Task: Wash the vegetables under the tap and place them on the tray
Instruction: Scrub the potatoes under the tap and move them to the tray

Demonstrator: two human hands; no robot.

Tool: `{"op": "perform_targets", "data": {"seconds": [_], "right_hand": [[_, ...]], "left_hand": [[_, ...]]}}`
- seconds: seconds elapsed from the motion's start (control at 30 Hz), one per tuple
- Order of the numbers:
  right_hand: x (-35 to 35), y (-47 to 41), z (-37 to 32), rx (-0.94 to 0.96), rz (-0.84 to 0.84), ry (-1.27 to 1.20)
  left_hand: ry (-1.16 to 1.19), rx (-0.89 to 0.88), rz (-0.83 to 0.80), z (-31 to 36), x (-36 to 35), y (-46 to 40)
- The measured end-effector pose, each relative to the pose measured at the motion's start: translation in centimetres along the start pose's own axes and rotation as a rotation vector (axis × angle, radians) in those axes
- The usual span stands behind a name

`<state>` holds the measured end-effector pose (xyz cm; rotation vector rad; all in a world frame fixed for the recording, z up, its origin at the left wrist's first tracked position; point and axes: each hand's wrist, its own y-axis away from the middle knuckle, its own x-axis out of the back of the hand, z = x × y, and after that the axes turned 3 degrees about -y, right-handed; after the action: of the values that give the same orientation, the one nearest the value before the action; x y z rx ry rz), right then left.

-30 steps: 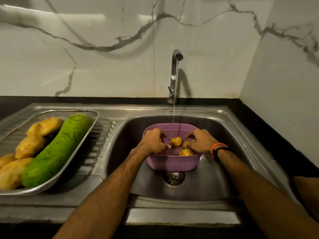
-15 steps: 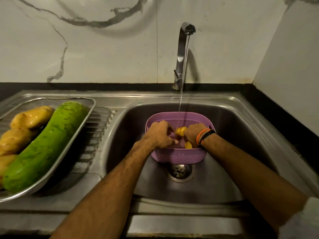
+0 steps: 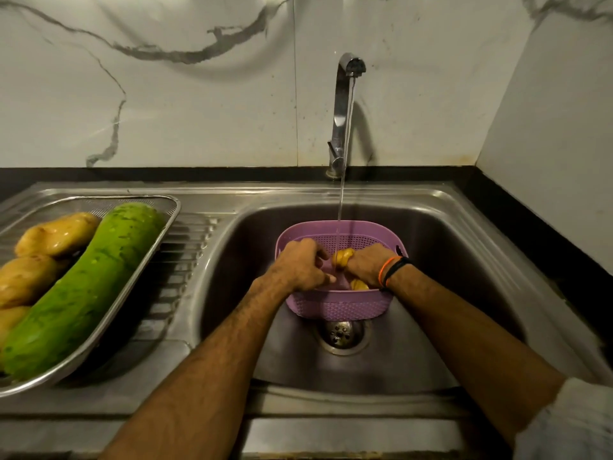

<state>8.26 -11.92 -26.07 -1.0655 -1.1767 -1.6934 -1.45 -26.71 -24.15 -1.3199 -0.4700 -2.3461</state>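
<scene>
Both hands are down in the purple basket [image 3: 335,307], which sits in the sink [image 3: 464,260] right over the drain [image 3: 341,335], and water is running in a thin stream from the tap [image 3: 345,104] straight down between them. The right hand [image 3: 366,264] has its fingers curled tight around a small yellow potato [image 3: 343,257], holding it up under the stream; orange and black bands sit on that wrist. The left hand [image 3: 303,265] is just beside it, fingers bent over and close together, thumb tip poking out toward the potato; whether it actually grips anything I can't tell from here, the palm hides it. Below the right hand's knuckles another yellow potato [image 3: 360,285] lies in the basket bottom. Well off to the left of the left hand, on the draining board, the steel tray [image 3: 166,224] carries a long green gourd [image 3: 86,290] and several larger wet potatoes [image 3: 56,234] lying against it.
</scene>
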Motion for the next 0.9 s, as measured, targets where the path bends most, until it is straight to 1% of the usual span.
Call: {"op": "perform_targets", "data": {"seconds": [0.07,0.13,0.23,0.3,0.43,0.6,0.7,0.8,0.9], "right_hand": [[0.5,0.3,0.5,-0.014,0.012,-0.037],[1.2,0.8,1.1,-0.086,0.062,-0.152],[2.6,1.5,1.9,-0.250,0.194,-0.445],[3.7,1.9,2.2,-0.325,0.264,-0.641],[5.0,2.4,2.2,-0.399,0.406,-0.978],[4.3,3.1,1.0,-0.468,0.572,-1.270],[3.2,3.3,0.3,-0.470,0.615,-1.422],[3.0,3.0,0.3,-0.466,0.612,-1.451],[3.4,2.7,0.0,-0.462,0.664,-1.507]], "left_hand": [[0.003,0.003,-0.001,0.0,0.0,0.1],[0.002,0.006,0.000,0.2,0.1,0.1],[0.005,0.009,0.000,0.2,0.0,0.2],[-0.001,0.009,0.001,0.1,0.0,0.1],[0.010,0.022,-0.010,-0.3,0.1,0.0],[0.026,0.042,0.019,-0.7,0.2,0.0],[0.063,0.044,0.063,-0.7,0.4,0.3],[0.198,0.059,0.146,-0.3,0.7,0.2],[0.515,0.122,0.176,0.7,1.2,-0.3]]}}
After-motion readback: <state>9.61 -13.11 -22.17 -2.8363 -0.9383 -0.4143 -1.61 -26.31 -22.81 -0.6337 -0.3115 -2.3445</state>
